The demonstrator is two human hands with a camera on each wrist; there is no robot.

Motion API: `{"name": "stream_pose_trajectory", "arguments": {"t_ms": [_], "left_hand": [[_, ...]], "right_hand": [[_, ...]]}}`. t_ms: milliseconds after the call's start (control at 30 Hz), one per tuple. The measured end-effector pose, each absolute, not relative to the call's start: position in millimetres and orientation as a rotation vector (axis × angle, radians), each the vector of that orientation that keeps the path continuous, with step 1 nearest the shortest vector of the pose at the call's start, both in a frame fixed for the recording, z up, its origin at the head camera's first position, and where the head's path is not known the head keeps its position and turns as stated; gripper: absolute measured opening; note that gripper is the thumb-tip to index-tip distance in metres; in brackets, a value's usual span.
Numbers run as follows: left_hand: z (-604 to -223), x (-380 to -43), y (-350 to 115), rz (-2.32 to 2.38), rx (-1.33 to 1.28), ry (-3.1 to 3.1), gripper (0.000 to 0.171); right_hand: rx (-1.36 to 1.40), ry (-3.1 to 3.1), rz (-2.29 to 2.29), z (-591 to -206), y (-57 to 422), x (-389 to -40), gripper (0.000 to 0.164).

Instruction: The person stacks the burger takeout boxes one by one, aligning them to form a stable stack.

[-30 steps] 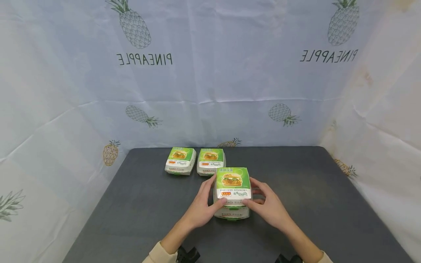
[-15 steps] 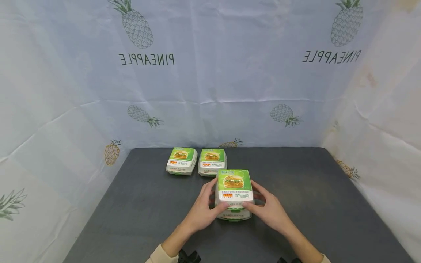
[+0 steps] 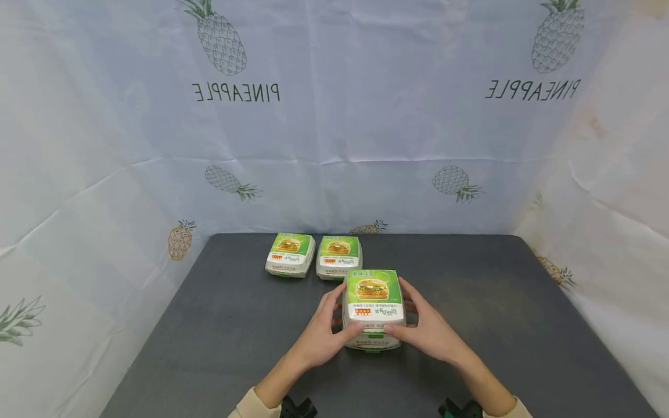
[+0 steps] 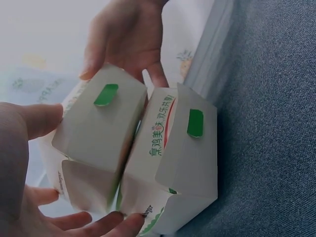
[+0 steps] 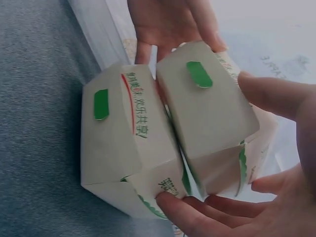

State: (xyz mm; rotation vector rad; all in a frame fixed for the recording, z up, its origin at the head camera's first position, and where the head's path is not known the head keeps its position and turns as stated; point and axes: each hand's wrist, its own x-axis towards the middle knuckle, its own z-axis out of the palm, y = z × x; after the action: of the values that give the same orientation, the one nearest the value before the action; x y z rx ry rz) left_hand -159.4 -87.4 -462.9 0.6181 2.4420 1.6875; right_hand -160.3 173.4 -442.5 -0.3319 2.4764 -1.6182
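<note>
Two paper burger boxes are stacked in front of the person. The upper burger box (image 3: 374,290) has a green-and-white lid with a burger picture; the lower burger box (image 3: 372,343) shows only its front below it. My left hand (image 3: 317,337) holds the upper box from the left, thumb at its near edge. From the right, my right hand (image 3: 432,331) holds it the same way. In the left wrist view, fingertips also reach the side of the lower box (image 4: 190,153). A thin gap runs between the boxes in the right wrist view, where the upper box (image 5: 207,108) is slightly tilted.
Two more burger boxes stand behind the stack, one at the left (image 3: 290,255) and one beside it (image 3: 339,258). The dark grey table (image 3: 225,342) is enclosed by a white cloth (image 3: 334,116) with pineapple prints.
The upper box has shifted slightly toward the person and covers a little more of the lower box's front. Both hands keep their hold. The head view has shifted a little.
</note>
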Motion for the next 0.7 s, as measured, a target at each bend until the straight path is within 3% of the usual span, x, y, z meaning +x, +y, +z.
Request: {"name": "stream_pose_trajectory", "arguments": {"t_ms": [300, 700], "left_hand": [[-458.9, -160.4, -97.5, 1.666, 0.609, 2.452, 0.076], [-444.1, -183.1, -135.3, 1.615, 0.489, 2.733, 0.045]], "right_hand": [[-0.325, 2.497, -1.558, -440.9, 173.0, -162.7, 0.109], [-0.318, 2.473, -1.580, -439.8, 172.9, -163.6, 0.107]]}}
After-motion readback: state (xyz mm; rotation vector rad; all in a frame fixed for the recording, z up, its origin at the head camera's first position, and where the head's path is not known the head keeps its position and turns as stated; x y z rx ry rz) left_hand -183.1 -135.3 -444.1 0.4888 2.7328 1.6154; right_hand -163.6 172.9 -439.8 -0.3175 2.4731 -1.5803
